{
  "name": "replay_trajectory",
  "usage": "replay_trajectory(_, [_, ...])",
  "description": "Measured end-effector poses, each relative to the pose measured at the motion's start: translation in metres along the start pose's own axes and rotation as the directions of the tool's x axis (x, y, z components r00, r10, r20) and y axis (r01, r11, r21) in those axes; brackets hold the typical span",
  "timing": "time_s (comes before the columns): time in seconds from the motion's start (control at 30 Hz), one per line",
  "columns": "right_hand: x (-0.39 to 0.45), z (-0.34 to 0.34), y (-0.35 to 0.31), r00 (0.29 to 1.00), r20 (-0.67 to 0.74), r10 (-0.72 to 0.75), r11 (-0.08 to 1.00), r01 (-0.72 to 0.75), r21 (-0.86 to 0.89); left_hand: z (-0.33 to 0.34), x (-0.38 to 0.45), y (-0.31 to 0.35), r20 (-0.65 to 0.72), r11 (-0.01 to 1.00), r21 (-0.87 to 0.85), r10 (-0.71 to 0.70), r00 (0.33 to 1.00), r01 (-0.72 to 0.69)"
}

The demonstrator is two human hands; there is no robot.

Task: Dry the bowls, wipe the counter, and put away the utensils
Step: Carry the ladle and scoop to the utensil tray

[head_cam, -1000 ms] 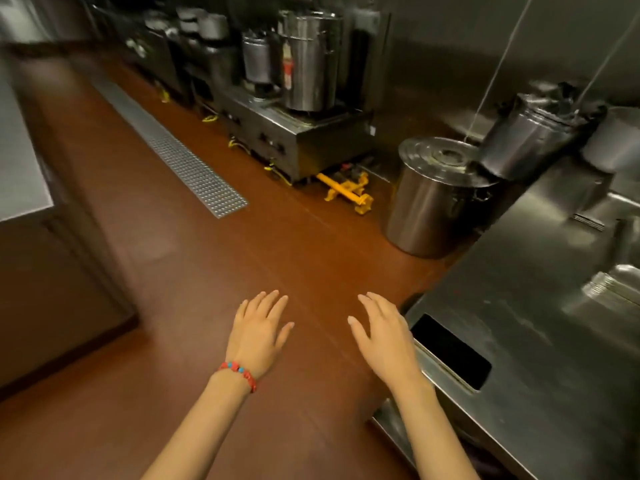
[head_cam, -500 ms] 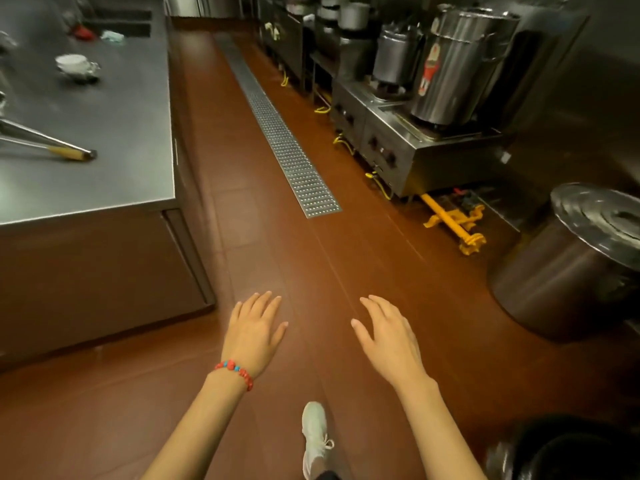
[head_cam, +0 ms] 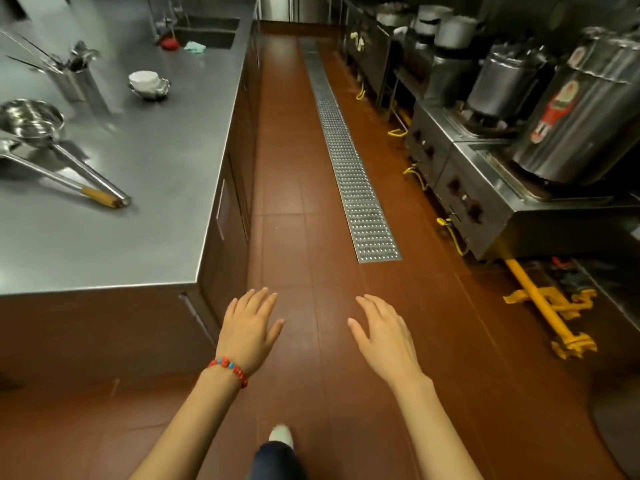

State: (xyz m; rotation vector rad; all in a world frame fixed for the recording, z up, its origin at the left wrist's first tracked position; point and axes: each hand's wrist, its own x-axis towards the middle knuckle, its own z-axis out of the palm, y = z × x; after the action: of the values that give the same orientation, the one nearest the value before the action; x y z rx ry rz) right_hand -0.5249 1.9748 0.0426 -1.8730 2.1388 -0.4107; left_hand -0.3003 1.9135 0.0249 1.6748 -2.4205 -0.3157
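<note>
- Your left hand (head_cam: pixel 247 327) and right hand (head_cam: pixel 384 336) hung over the red-brown tiled floor (head_cam: pixel 294 202), palms down, fingers loosely spread and grasping nothing; a bracelet (head_cam: pixel 229 368) of red and blue beads circled the left wrist.
- The brushed-steel tabletop (head_cam: pixel 149 188) lay to your left, its near right corner just beyond your left hand.
- Near its left edge rested a shiny round steel bowl (head_cam: pixel 31 121) and two long metal ladles (head_cam: pixel 72 174), one with a wooden grip.
- Farther back stood a steel utensil holder (head_cam: pixel 74 83) and a white bowl (head_cam: pixel 145 81) nested in a metal one; a red cloth (head_cam: pixel 169 43) and a pale green cloth (head_cam: pixel 195 47) lay by the sink.
- A perforated metal drain grate (head_cam: pixel 349 161) ran down the floor.
- The large steel pot (head_cam: pixel 581 109) at right bore a red label, unreadable.
- Compared with half a second earlier, your view had swung left, showing more tabletop; your hands kept their pose.
</note>
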Motion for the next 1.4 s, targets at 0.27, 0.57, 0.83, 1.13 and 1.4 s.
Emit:
replay_trajectory(0.27, [0.211, 0.013, -0.018, 0.998, 0.019, -0.065, 0.998, 0.065, -0.007, -0.001, 0.195, -0.064, -0.008, 0.999, 0.047, -0.018, 1.0, 0.019])
replay_trajectory(0.57, [0.411, 0.006, -0.04, 0.991, 0.045, -0.126, 0.992, 0.124, 0.04, -0.027, 0.374, -0.117, -0.039, 0.996, 0.044, -0.079, 0.996, 0.08])
replay_trajectory(0.83, [0.598, 0.028, -0.065, 0.927, 0.136, -0.35, 0.936, 0.351, 0.022, -0.028, 0.494, -0.17, -0.15, 0.948, -0.012, -0.315, 0.937, 0.317])
replay_trajectory(1.13, [0.752, 0.04, -0.144, 0.714, 0.265, -0.648, 0.754, 0.651, 0.09, -0.052, 0.55, -0.221, -0.218, 0.753, -0.144, -0.657, 0.721, 0.643])
replay_trajectory(1.4, [0.792, 0.096, -0.247, 0.461, 0.33, -0.824, 0.544, 0.808, 0.229, -0.054, 0.537, -0.301, -0.276, 0.531, -0.151, -0.832, 0.48, 0.834])
